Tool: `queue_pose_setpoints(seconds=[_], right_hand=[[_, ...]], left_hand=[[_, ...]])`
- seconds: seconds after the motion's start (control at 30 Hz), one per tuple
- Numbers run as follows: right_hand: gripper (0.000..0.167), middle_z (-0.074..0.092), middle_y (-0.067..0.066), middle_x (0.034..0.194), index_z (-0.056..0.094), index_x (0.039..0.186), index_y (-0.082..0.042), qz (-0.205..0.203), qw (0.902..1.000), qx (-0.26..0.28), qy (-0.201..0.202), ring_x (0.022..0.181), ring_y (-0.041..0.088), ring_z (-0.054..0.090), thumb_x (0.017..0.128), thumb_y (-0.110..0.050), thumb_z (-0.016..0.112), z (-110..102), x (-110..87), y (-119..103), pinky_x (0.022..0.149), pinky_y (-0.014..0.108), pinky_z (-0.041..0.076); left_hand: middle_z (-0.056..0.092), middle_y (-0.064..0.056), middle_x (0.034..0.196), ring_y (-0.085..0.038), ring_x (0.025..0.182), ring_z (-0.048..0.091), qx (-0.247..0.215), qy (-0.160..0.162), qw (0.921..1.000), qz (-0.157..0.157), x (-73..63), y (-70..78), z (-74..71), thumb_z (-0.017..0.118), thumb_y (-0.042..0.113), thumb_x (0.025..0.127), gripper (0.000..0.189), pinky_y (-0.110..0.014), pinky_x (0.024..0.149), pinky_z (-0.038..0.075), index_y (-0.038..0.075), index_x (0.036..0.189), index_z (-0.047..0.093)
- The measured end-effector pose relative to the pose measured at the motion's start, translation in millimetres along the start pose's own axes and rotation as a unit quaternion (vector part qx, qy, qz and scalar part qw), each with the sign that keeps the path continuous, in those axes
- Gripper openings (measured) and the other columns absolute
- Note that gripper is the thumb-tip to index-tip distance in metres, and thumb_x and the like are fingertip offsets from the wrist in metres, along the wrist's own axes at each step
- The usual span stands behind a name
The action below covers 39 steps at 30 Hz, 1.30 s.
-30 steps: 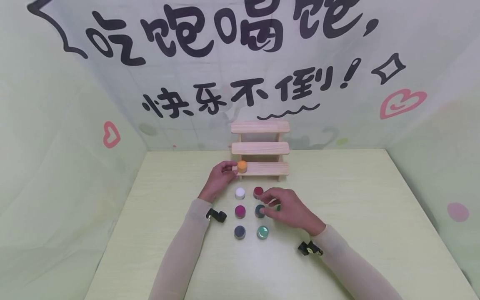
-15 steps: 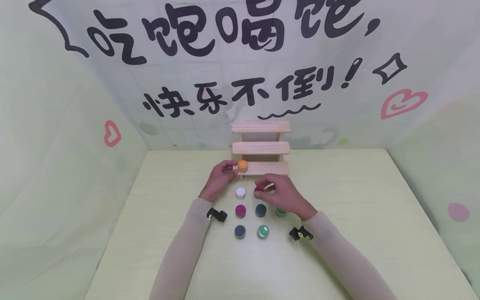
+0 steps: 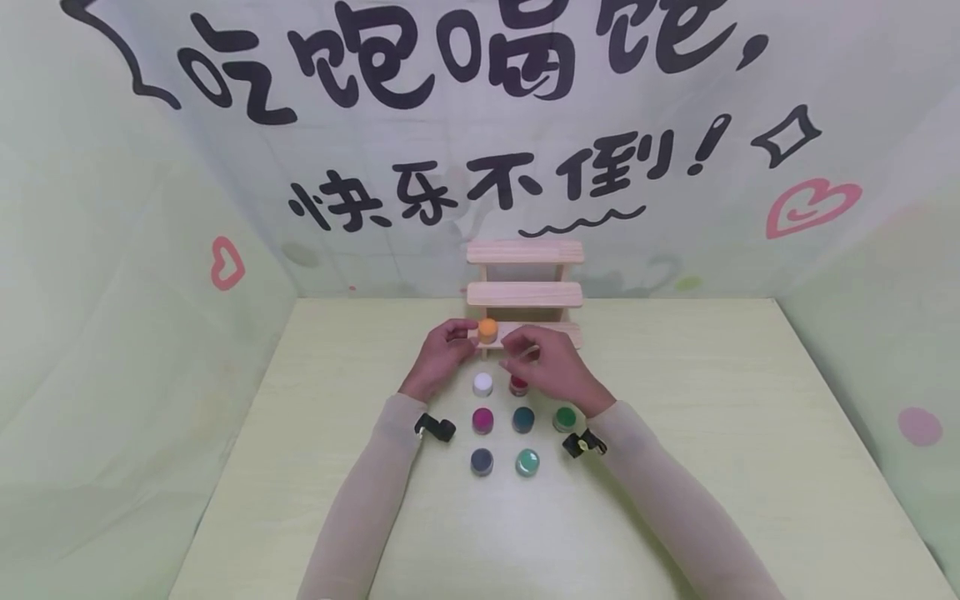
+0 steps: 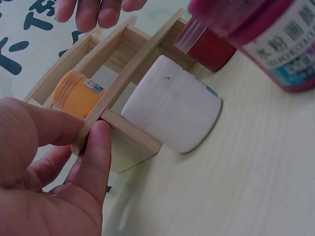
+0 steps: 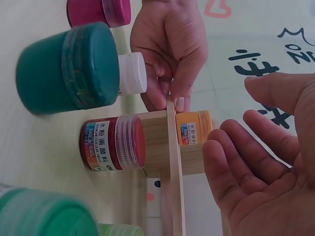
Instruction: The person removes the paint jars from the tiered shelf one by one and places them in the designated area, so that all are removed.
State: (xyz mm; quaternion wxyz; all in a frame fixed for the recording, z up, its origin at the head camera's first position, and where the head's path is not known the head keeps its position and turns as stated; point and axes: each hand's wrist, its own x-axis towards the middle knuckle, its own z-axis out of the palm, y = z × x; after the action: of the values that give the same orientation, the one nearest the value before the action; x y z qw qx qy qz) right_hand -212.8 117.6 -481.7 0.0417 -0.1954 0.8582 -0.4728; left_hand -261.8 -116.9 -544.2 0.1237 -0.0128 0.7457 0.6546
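Observation:
My left hand (image 3: 442, 354) pinches the left end of the lowest step of a small three-step wooden rack (image 3: 525, 293) between thumb and fingers, plain in the left wrist view. An orange paint jar (image 4: 81, 93) stands on that step, just beside those fingertips. Over the front of the same step, my right hand (image 3: 555, 367) hovers with loosely bent fingers and nothing in them, near the orange jar. Below it a red paint jar (image 5: 113, 142) stands on the table, partly covered by the hand in the head view. A white paint jar (image 4: 172, 105) stands left of the red one.
Nearer the body stand more paint jars: magenta (image 3: 482, 420), teal (image 3: 523, 419), green (image 3: 565, 418), dark blue (image 3: 482, 462) and mint green (image 3: 527, 462). Behind the rack hangs a printed cloth backdrop (image 3: 420, 267). Black wrist cameras sit on both sleeves.
My right hand has moved away from the body, from the teal jar past the red jar to the lowest step. The left hand keeps its grip on the rack.

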Motion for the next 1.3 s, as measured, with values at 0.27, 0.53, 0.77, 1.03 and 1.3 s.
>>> queue_pose_setpoints(seconds=[0.27,0.53,0.77,1.03,1.3], right_hand=[[0.03,0.075,0.005,0.115,0.073,0.12,-0.007,0.012,0.9994,0.008,0.031,0.104,0.022,0.072,0.092,-0.017,0.081,4,19.2,4,0.091,0.038,0.064],[0.032,0.074,0.003,0.117,0.071,0.124,-0.013,0.03,0.9987,-0.007,0.04,0.105,0.02,0.072,0.094,-0.022,0.08,8,33.4,6,0.095,0.039,0.062],[0.041,0.075,0.007,0.119,0.069,0.13,-0.008,0.036,0.9992,-0.003,0.018,0.108,0.023,0.072,0.092,-0.019,0.081,10,44.4,3,0.098,0.04,0.061],[0.051,0.073,0.008,0.126,0.066,0.139,-0.007,0.037,0.999,-0.018,-0.015,0.112,0.024,0.069,0.092,-0.018,0.083,15,54.4,2,0.101,0.041,0.059],[0.043,0.073,0.007,0.126,0.068,0.135,-0.008,0.038,0.9986,-0.035,-0.016,0.112,0.024,0.068,0.094,-0.013,0.079,17,56.8,6,0.1,0.04,0.059]], left_hand=[[0.068,-0.01,0.124,-0.02,0.109,0.066,0.002,0.003,1.0,0.003,-0.3,1.2,0.4,0.073,0.014,0.095,0.035,-0.029,0.095,0.057,0.016,0.13,0.069],[0.068,-0.011,0.122,-0.019,0.103,0.068,-0.009,0.005,0.9999,-0.001,-1.5,1.6,2.5,0.072,0.012,0.096,0.036,-0.026,0.09,0.058,0.015,0.131,0.068],[0.069,-0.011,0.122,-0.018,0.103,0.067,-0.011,0.003,0.9999,0.002,-3.1,2.7,2.3,0.071,0.012,0.096,0.036,-0.024,0.088,0.058,0.014,0.132,0.068],[0.068,-0.01,0.121,-0.018,0.102,0.065,-0.012,0.005,0.9999,-0.004,-1.0,2.1,2.4,0.073,0.014,0.094,0.037,-0.023,0.086,0.057,0.015,0.131,0.068],[0.068,-0.01,0.123,-0.019,0.106,0.068,-0.022,-0.001,0.9997,-0.008,0.5,1.3,2.0,0.074,0.013,0.094,0.038,-0.024,0.09,0.059,0.015,0.131,0.068]])
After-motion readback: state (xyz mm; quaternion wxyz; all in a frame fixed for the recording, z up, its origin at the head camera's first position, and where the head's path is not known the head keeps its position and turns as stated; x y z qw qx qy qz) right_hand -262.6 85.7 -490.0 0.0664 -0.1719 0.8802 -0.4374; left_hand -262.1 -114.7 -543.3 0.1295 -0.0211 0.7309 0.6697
